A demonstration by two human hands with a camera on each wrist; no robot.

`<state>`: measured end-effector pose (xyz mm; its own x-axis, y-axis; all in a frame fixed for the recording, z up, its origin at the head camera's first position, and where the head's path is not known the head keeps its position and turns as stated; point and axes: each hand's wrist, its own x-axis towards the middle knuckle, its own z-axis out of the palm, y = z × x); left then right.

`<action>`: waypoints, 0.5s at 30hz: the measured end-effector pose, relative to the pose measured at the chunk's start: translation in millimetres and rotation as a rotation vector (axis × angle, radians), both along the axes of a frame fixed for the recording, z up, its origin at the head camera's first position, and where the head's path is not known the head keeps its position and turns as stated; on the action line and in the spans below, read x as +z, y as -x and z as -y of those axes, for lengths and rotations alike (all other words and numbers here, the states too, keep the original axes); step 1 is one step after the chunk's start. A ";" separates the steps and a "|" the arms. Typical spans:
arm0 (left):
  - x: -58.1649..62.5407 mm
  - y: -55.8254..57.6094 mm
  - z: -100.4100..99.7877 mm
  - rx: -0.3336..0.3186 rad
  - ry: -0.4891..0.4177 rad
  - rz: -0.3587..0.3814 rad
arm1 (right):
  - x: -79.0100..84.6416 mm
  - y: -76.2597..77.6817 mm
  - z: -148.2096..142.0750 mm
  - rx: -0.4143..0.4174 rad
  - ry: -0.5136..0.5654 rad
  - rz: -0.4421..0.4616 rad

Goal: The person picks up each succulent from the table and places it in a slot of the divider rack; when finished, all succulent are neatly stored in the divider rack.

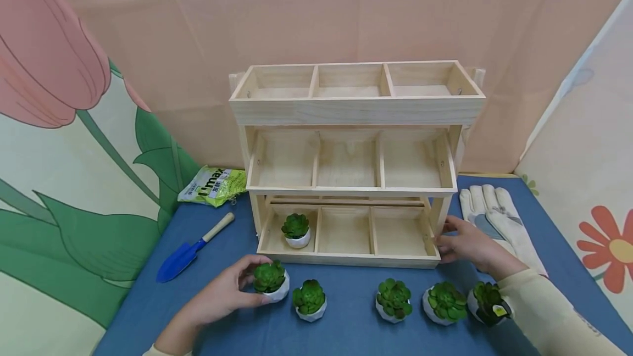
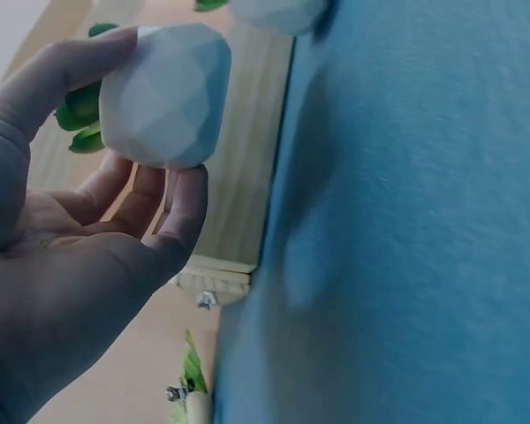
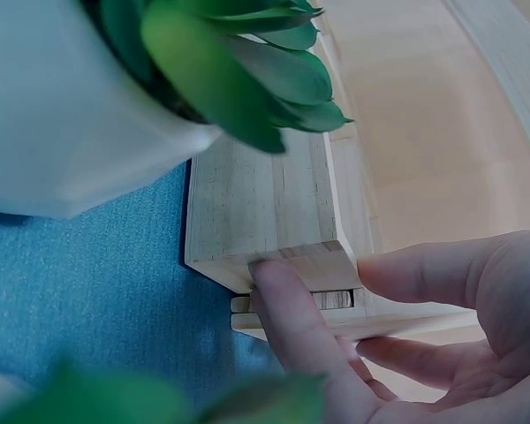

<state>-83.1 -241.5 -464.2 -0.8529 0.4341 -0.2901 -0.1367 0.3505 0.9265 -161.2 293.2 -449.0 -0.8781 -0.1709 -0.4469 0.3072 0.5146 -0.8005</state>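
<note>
In the head view my left hand [image 1: 228, 291] pinches a small potted succulent [image 1: 269, 277] in front of the stand's bottom tier. The left wrist view shows its white faceted pot [image 2: 168, 97] between thumb and fingertips, above the blue cloth. My right hand [image 1: 467, 247] grips the lower right end of a three-tier wooden plant stand [image 1: 356, 111]. Seen from the right wrist, the thumb and fingers [image 3: 291, 327] lie about the corner of the bottom box [image 3: 265, 203]. Another succulent [image 1: 296, 229] stands in the bottom tier's left compartment.
Several potted succulents [image 1: 394, 299] stand in a row on the blue cloth [image 1: 346, 339] before the stand. On the left lie a blue trowel [image 1: 183, 260] and a green-and-white bag [image 1: 212, 185]. White gloves [image 1: 504, 224] lie to the right, beside my right forearm.
</note>
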 end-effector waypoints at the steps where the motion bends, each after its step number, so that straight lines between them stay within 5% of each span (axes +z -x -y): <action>1: 2.0 0.3 -0.9 0.005 0.005 -0.006 | 0.3 -0.1 0.1 0.000 -0.001 0.000; 15: 27.9 22.2 -18.4 -0.052 0.026 -0.180 | 0.7 -0.7 -0.2 0.011 0.013 -0.009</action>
<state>-105.3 -223.1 -436.3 -0.8684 0.4737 -0.1465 0.0494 0.3767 0.9250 -160.5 293.4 -448.3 -0.8802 -0.1860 -0.4366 0.2946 0.5073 -0.8099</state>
